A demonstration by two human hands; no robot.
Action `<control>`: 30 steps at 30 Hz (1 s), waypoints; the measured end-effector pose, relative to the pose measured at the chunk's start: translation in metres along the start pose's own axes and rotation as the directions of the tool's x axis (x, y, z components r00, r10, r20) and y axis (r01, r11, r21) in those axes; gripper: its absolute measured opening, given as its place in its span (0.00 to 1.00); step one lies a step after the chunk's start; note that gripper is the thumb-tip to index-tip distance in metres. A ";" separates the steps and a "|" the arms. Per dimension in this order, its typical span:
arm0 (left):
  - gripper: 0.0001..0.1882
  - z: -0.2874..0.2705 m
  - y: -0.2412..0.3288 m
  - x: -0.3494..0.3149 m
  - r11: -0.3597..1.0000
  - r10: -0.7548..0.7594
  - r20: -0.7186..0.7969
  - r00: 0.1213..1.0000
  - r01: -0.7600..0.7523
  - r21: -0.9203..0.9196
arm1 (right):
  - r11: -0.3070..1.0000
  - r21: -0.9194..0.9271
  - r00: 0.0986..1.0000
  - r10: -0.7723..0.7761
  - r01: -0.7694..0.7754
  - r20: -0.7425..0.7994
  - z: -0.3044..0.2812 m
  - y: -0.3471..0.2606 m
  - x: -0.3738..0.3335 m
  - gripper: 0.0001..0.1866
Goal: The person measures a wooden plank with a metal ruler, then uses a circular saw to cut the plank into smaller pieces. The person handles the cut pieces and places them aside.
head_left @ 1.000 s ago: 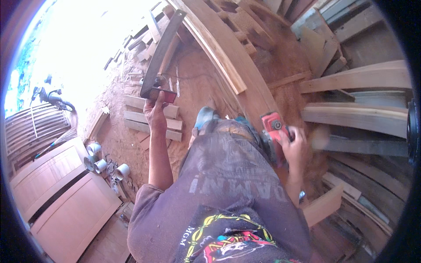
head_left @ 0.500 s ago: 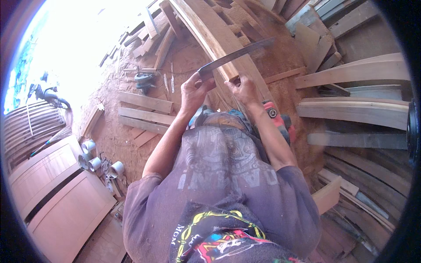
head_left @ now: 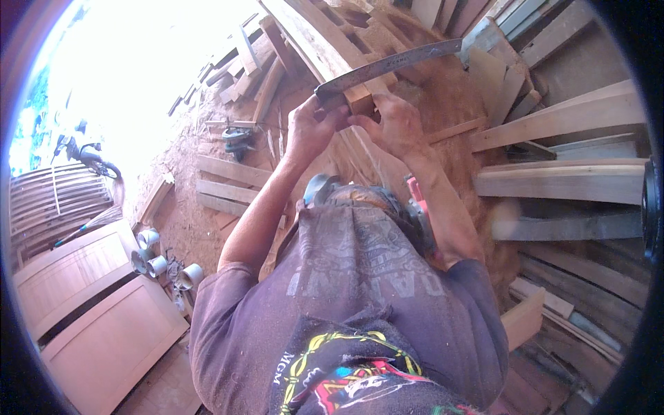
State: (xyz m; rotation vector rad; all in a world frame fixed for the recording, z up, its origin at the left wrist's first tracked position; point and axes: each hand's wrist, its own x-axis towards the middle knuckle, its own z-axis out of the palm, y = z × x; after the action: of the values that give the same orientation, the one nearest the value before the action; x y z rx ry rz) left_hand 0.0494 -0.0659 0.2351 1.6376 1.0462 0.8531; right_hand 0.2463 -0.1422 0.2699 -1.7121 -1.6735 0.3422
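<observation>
A long, dark hand saw point(head_left: 408, 61) slants across a wooden beam point(head_left: 361, 105), its free tip pointing up to the right. My left hand point(head_left: 310, 130) is closed at the saw's near end; the handle is hidden in my fingers, and the teeth are too small to see. My right hand point(head_left: 395, 126) grips the beam's near end, thumb on the near side, just below the blade. The beam runs away from me toward the upper left. Past my right forearm, part of a red power tool point(head_left: 415, 192) shows beside my body.
Loose boards point(head_left: 232, 169) and a green-grey power tool point(head_left: 238, 140) lie on the sawdust-covered floor at left. Panel doors point(head_left: 114, 339) and white cups point(head_left: 158, 265) are at lower left. Stacked planks point(head_left: 560, 183) line the right side. A motorbike point(head_left: 86, 155) stands far left.
The saw's blade has turned its broad side more toward view, and its tip reaches farther right and up. Both hands have come up slightly, still at saw and beam; the red tool is now more hidden.
</observation>
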 end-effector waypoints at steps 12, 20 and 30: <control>0.16 -0.006 -0.019 -0.022 0.936 -0.154 -0.148 0.977 0.096 -0.339 | 0.663 0.591 0.869 0.474 -0.460 0.144 0.066 0.049 -0.071 0.18; 0.13 -0.069 -0.068 -0.056 0.881 -0.339 -0.396 0.853 0.141 -0.452 | -0.786 0.557 0.548 0.352 -0.267 0.759 0.091 0.102 -0.148 0.32; 0.14 -0.073 -0.098 -0.058 0.810 -0.457 -0.363 0.812 0.211 -0.547 | 0.897 -0.138 0.895 0.383 -0.419 -0.229 0.051 0.051 -0.117 0.35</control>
State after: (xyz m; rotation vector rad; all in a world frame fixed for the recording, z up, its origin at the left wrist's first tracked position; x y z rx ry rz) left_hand -0.0613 -0.0785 0.1586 0.7794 1.2910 1.1880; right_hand 0.2375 -0.2337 0.1677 -2.1607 -1.2305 0.2017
